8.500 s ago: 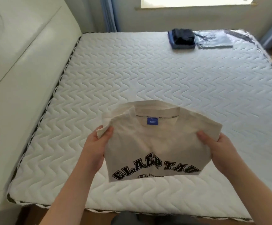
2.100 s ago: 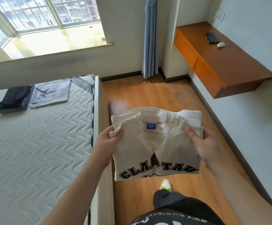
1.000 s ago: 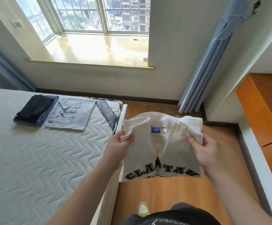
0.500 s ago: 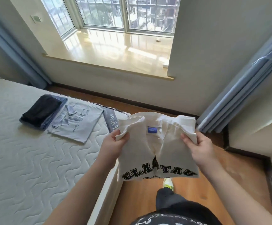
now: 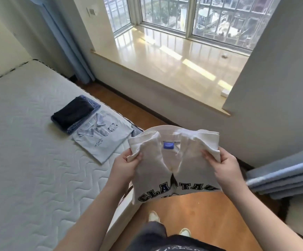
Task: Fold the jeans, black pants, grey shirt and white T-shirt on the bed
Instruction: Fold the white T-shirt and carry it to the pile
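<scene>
— Beside the bed (image 5: pixel 29 169), over the wooden floor (image 5: pixel 201 214): where are the hands?
— Raised chest-high, left hand (image 5: pixel 124 167) and right hand (image 5: pixel 223 164) pinching the folded white T-shirt (image 5: pixel 172 160) by its upper corners.
— And the rest?
— Folded on the mattress: black pants (image 5: pixel 73 113) atop jeans (image 5: pixel 79 124), grey shirt (image 5: pixel 102 136) just beside.

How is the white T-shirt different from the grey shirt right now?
The white T-shirt is up in the air, gripped by the left hand and right hand; the grey shirt lies flat on the bed. The white T-shirt bears big black letters, while the grey shirt has a collar and a small cartoon print. Both are folded.
</scene>
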Demonstrator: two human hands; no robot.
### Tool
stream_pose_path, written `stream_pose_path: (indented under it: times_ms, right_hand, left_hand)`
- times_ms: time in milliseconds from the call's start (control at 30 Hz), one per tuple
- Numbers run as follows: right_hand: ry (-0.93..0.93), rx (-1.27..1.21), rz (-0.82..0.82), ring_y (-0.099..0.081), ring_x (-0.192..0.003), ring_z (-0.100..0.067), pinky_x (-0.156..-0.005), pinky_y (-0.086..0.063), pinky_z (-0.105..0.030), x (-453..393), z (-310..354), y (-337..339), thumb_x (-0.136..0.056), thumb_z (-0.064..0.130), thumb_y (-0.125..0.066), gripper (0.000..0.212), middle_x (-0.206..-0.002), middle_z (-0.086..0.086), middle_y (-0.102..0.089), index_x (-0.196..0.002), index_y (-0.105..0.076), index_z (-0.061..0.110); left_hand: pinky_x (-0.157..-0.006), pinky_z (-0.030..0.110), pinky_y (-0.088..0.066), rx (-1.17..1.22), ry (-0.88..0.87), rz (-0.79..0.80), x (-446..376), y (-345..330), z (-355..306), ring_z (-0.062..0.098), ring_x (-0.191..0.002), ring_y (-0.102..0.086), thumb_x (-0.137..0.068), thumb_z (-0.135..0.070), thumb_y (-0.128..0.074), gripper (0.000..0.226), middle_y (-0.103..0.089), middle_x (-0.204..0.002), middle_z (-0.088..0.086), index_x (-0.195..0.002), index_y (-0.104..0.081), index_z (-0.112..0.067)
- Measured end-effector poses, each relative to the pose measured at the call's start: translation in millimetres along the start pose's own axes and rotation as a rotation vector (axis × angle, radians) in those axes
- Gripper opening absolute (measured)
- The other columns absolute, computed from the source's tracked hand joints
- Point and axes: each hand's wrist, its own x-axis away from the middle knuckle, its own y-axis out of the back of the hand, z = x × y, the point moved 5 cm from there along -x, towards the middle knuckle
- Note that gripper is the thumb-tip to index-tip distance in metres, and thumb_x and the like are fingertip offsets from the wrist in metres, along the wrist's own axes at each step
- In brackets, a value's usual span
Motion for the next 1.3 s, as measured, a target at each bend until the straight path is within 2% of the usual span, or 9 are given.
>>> stream_pose_path:
  times_ms: [200,400,633,767,900,1000,1100,1233,1300]
  right_hand:
    - [-0.028,0.069,0.116,-0.072,-0.085,-0.015,-0.07,-0.057,-0.033,-71,-2,-41,-0.088,0.041,-0.069,0.018,-0.097,0.003,-0.075,-0.103,-0.072,0.033]
    - [-0.034,0.078,0.215,-0.073,-0.08,-0.014,-0.062,-0.054,-0.021,-125,13,-92,-0.088,0.037,-0.068,0.012,-0.092,0.001,-0.076,-0.097,-0.073,0.031]
    - [-0.065,0.102,0.273,-0.073,-0.083,-0.014,-0.062,-0.055,-0.021,-182,12,-135,-0.089,0.035,-0.068,0.011,-0.094,0.003,-0.076,-0.099,-0.073,0.034]
    - [-0.082,0.155,0.371,-0.072,-0.079,-0.013,-0.061,-0.056,-0.025,-216,12,-156,-0.088,0.034,-0.07,0.01,-0.089,0.002,-0.076,-0.097,-0.073,0.031]
    - [-0.095,0.215,0.473,-0.07,-0.073,-0.011,-0.061,-0.058,-0.029,-251,16,-172,-0.079,0.042,-0.065,0.022,-0.083,0.002,-0.075,-0.095,-0.073,0.029]
    - [-0.114,0.228,0.558,-0.071,-0.076,-0.013,-0.068,-0.059,-0.035,-280,20,-179,-0.08,0.039,-0.064,0.018,-0.085,0.0,-0.075,-0.093,-0.073,0.03]
    - [-0.124,0.266,0.628,-0.071,-0.078,-0.014,-0.067,-0.059,-0.033,-311,22,-181,-0.085,0.033,-0.064,0.009,-0.087,-0.001,-0.075,-0.087,-0.073,0.03]
    - [-0.126,0.318,0.69,-0.07,-0.079,-0.012,-0.065,-0.059,-0.027,-349,23,-191,-0.092,0.023,-0.061,0.015,-0.085,0.001,-0.075,-0.084,-0.072,0.03]
    - [-0.112,0.337,0.724,-0.067,-0.079,-0.013,-0.067,-0.058,-0.03,-359,22,-201,-0.093,0.021,-0.06,0.015,-0.085,0.0,-0.074,-0.084,-0.071,0.028]
  left_hand:
    - [-0.063,0.025,-0.057,0.024,-0.008,-0.127,-49,40,-8,0.02,-0.082,-0.073,-0.09,-0.011,-0.066,0.021,-0.076,-0.095,0.011,-0.111,-0.069,-0.012]
    - [-0.066,0.026,-0.058,0.055,-0.026,-0.214,-92,70,-25,0.02,-0.082,-0.073,-0.089,-0.011,-0.068,0.018,-0.076,-0.093,0.009,-0.106,-0.07,-0.015]
    - [-0.085,0.04,-0.056,0.033,-0.062,-0.339,-120,108,-36,0.025,-0.091,-0.071,-0.088,-0.016,-0.069,0.018,-0.076,-0.096,0.007,-0.097,-0.075,-0.03]
    - [-0.092,0.047,-0.052,0.046,-0.069,-0.439,-133,119,-37,0.027,-0.093,-0.07,-0.087,-0.018,-0.071,0.015,-0.076,-0.097,0.008,-0.098,-0.075,-0.027]
    - [-0.092,0.045,-0.052,0.061,-0.074,-0.527,-146,113,-34,0.023,-0.091,-0.071,-0.087,-0.017,-0.07,0.014,-0.076,-0.096,0.007,-0.099,-0.074,-0.023]
    - [-0.094,0.042,-0.049,0.096,-0.091,-0.63,-157,109,-34,0.024,-0.093,-0.067,-0.088,-0.012,-0.069,0.015,-0.076,-0.095,0.006,-0.1,-0.073,-0.02]
    - [-0.094,0.04,-0.049,0.095,-0.103,-0.705,-169,100,-34,0.018,-0.089,-0.067,-0.088,-0.012,-0.069,0.015,-0.076,-0.096,0.004,-0.099,-0.074,-0.022]
    - [-0.093,0.038,-0.049,0.11,-0.109,-0.784,-174,90,-29,0.014,-0.089,-0.067,-0.088,-0.015,-0.07,0.015,-0.076,-0.098,0.002,-0.1,-0.073,-0.023]
    - [-0.09,0.032,-0.051,0.125,-0.108,-0.83,-172,89,-27,0.014,-0.09,-0.067,-0.088,-0.014,-0.07,0.015,-0.076,-0.097,0.0,-0.099,-0.073,-0.024]
